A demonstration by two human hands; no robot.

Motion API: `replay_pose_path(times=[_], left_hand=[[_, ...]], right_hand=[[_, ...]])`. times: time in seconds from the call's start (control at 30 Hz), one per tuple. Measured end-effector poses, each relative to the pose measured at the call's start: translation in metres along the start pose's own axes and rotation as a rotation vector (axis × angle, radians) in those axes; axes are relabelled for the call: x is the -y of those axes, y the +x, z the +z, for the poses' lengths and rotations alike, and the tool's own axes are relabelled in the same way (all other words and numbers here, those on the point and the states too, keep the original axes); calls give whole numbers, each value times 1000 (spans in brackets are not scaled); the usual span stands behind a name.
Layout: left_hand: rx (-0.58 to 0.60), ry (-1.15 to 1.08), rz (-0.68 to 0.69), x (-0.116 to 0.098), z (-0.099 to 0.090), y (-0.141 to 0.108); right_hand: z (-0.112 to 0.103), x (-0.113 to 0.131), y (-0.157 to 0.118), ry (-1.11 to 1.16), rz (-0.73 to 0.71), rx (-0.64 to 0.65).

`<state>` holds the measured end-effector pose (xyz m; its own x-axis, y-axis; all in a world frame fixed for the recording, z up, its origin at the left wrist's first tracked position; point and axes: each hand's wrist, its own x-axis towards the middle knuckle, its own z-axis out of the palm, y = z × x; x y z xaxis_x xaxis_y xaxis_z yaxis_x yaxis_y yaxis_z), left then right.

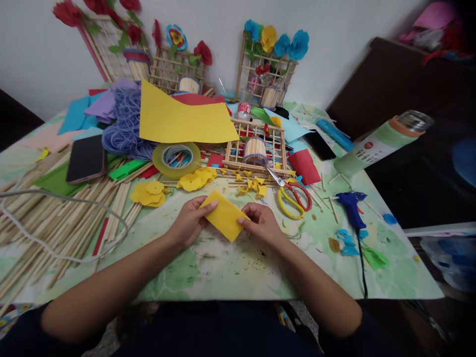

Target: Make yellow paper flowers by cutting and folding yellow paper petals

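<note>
Between my two hands is a small rectangle of yellow paper [225,216], tilted above the table; whether it is folded I cannot tell. My left hand [191,218] pinches its upper left side, thumb on top. At the right corner, the thumb and fingers of my right hand [262,223] grip the same paper. Just beyond lie yellow paper flowers [197,178] and yellow scraps [253,186]. Scissors [293,198] with one yellow and one red handle rest to the right of the scraps, blades toward the stick lattice [256,146].
Wooden sticks [74,223] and a white cable [67,255] spread on the left, near a dark phone [87,158]. Behind are a tape roll [173,161], blue yarn [128,119] and a yellow sheet [182,119]. A glue gun [351,208] and tilted bottle [383,144] are on the right.
</note>
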<state>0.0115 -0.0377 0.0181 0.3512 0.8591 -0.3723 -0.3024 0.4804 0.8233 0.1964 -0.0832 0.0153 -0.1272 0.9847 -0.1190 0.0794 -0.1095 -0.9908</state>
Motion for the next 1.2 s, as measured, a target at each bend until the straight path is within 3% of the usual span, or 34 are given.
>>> replay_pose_path(times=[0.07,0.17,0.37,0.5,0.6,0.67,0.93,1.2], left_hand=[[-48,-57,1,-2,-1,1],[-62,-109,25,-2,-1,1],[108,-71,13,10,2,-1],[156,-68,-71,13,3,0],[57,-134,-87,8,2,3],[2,-165,-84,6,2,4],[153,-52,-106,13,3,1],[206,-34,-100,15,2,0]], right_hand=[[1,-1,0,-55,-10,81],[5,-2,0,-38,-12,89],[10,-4,-1,37,-3,22],[6,-4,-1,-400,-147,45],[-1,-1,-1,-786,-238,51],[-5,1,0,-869,-250,48],[-2,0,-1,-830,-283,77],[0,-4,0,-833,-285,70]])
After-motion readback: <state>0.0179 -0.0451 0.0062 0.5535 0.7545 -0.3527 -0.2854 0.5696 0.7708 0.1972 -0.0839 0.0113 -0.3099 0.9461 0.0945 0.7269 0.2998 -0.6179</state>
